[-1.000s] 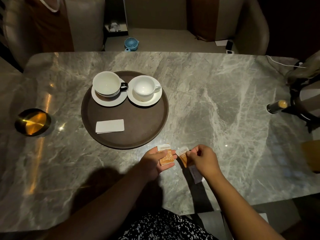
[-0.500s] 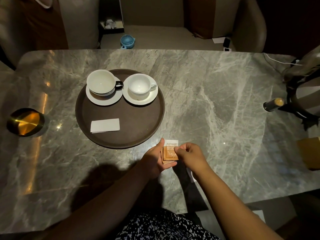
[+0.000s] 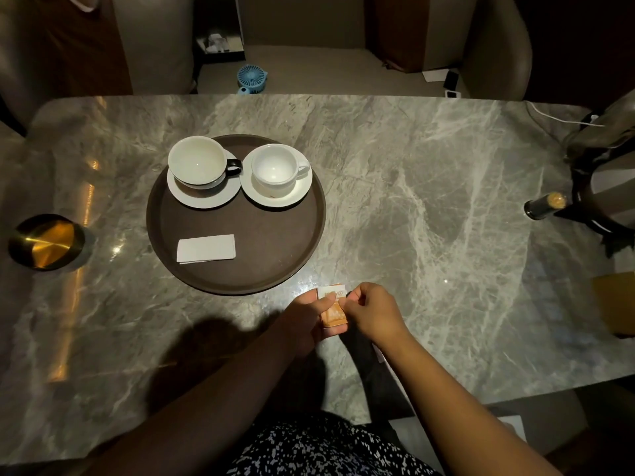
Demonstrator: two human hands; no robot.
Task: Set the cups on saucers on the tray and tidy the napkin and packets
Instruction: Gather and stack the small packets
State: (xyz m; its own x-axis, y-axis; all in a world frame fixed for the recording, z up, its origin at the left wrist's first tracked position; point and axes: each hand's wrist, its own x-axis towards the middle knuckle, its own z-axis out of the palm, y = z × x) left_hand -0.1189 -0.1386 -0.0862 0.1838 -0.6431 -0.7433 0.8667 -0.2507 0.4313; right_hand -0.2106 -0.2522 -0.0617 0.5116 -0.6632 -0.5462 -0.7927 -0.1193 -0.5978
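While both hands meet just beyond the near rim of the tray, the orange packets (image 3: 333, 313) are stacked between them, over the table and off the tray. The left hand (image 3: 307, 317) grips the stack, with its thumb across the top face and its fingers beneath. The right hand (image 3: 372, 312) has its fingers curled and pinches the stack's right edge. The number of packets cannot be told.

On the round brown tray (image 3: 275, 245), the folded white napkin (image 3: 206, 248) lies flat in the near-left part. At the far side, the black-handled cup (image 3: 197, 161) sits on the left saucer (image 3: 206, 199), and the white-handled cup (image 3: 275, 166) sits on the right saucer (image 3: 297, 194). Both cups are upright and the saucers almost touch.

Elsewhere on the marble table (image 3: 412, 201), a brass bowl (image 3: 44, 240) stands at the left edge and a corked bottle (image 3: 544, 205) lies at the right.
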